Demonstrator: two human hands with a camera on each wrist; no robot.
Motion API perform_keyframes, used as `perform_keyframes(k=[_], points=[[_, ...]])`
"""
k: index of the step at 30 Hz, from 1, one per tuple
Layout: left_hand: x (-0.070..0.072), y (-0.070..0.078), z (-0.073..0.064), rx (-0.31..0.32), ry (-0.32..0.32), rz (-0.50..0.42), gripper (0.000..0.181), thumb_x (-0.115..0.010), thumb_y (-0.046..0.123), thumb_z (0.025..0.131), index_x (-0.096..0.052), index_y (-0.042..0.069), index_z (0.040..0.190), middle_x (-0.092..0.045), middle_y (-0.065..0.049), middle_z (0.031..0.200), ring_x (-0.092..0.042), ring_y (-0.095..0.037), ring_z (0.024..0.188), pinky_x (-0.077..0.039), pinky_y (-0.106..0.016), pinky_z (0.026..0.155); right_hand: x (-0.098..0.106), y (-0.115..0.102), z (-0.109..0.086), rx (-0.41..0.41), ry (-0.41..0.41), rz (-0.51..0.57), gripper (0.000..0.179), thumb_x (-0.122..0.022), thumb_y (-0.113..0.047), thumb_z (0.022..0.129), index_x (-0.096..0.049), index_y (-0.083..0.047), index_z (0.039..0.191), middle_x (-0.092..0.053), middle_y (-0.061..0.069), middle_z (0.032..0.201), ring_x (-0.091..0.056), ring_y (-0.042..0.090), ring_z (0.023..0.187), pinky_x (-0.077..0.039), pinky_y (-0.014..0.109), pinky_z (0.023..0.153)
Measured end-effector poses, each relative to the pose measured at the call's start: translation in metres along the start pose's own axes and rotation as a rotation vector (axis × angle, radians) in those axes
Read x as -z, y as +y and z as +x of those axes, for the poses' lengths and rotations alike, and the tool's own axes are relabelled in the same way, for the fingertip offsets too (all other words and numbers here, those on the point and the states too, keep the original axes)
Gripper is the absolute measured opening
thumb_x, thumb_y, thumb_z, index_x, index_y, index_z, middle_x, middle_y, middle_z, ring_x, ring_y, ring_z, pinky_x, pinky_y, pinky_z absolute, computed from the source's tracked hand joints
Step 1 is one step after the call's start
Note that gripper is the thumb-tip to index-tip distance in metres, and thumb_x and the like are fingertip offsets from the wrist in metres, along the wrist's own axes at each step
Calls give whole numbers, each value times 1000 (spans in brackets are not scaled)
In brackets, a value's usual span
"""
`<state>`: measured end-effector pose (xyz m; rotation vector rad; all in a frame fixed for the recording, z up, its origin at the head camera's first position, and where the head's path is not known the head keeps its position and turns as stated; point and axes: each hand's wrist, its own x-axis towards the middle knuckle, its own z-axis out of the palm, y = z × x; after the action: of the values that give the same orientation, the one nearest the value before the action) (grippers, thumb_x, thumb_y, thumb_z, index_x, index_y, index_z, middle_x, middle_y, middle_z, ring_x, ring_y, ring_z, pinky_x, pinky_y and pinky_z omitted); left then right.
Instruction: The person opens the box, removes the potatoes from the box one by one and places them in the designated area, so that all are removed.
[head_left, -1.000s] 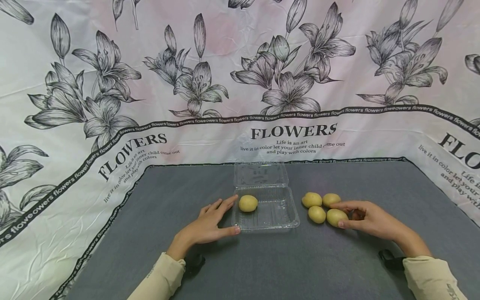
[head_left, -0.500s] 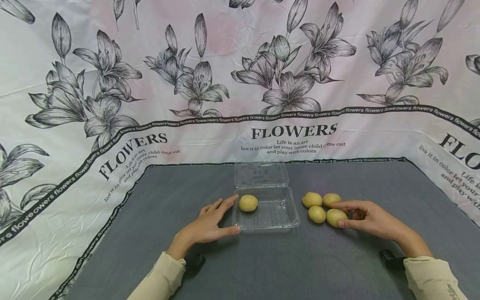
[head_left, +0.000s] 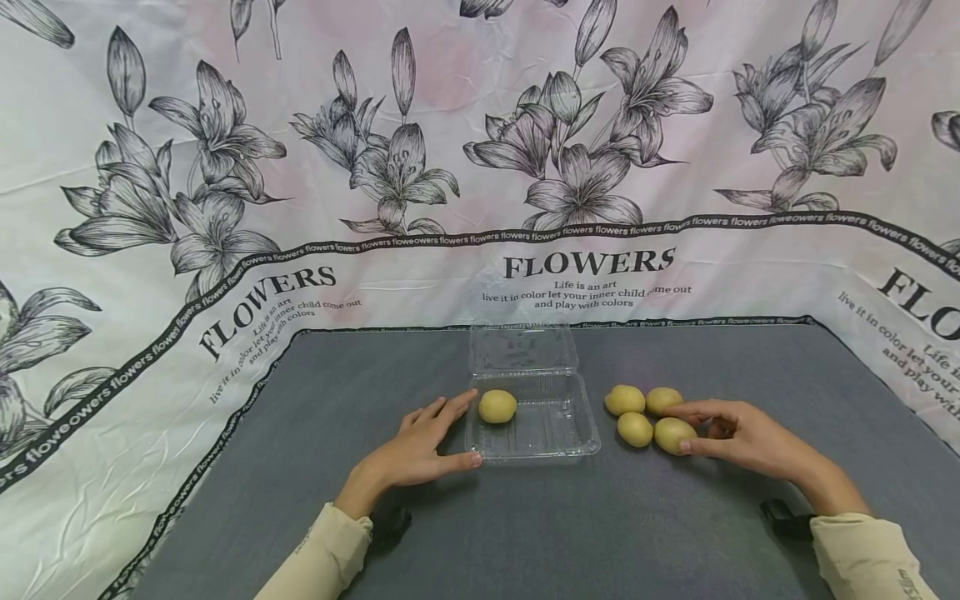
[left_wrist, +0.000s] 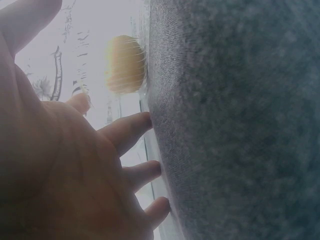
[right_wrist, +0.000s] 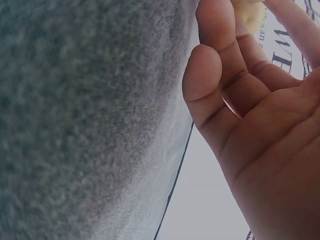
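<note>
A clear plastic clamshell box [head_left: 555, 457] stands mid-table with its lid [head_left: 522, 348] raised at the back. One lemon [head_left: 497, 407] lies inside at the left; the left wrist view shows this lemon [left_wrist: 126, 64] through the box wall. My left hand [head_left: 416, 450] rests against the box's left side, fingers spread and fairly straight, thumb at the front left corner. To the right of the box, several lemons lie in a cluster. My right hand [head_left: 738, 437] pinches the nearest right lemon [head_left: 673, 436] between thumb and index finger, its other fingers curled.
Close by the pinched lemon lie a back right lemon [head_left: 663, 400], a front left lemon [head_left: 634, 429] and a back left lemon [head_left: 624, 400]. Grey cloth [head_left: 600, 533] covers the table. A flower-printed curtain [head_left: 420, 287] hangs along the back and sides.
</note>
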<state>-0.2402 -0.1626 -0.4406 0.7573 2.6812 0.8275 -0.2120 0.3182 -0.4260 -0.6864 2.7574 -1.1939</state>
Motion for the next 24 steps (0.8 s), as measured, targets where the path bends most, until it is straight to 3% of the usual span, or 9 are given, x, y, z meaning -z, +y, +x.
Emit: perform_keyframes(k=[11, 24], points=[[0, 0, -1, -1, -3, 4, 91, -60, 69, 91, -10, 42, 163, -34, 3, 166, -8, -37, 160, -6, -66, 123, 1, 1, -1, 25, 27, -23, 43, -75, -16, 93, -66, -9, 134, -68, 19, 119, -60, 9, 66, -46, 26, 56], [0, -2, 0, -12, 0, 0, 91, -60, 67, 92, -11, 40, 164, -35, 2, 166, -8, -39, 159, -7, -67, 122, 3, -6, -1, 6, 145, -49, 40, -74, -18, 94, -67, -11, 133, -69, 17, 112, -62, 8, 72, -46, 27, 56]])
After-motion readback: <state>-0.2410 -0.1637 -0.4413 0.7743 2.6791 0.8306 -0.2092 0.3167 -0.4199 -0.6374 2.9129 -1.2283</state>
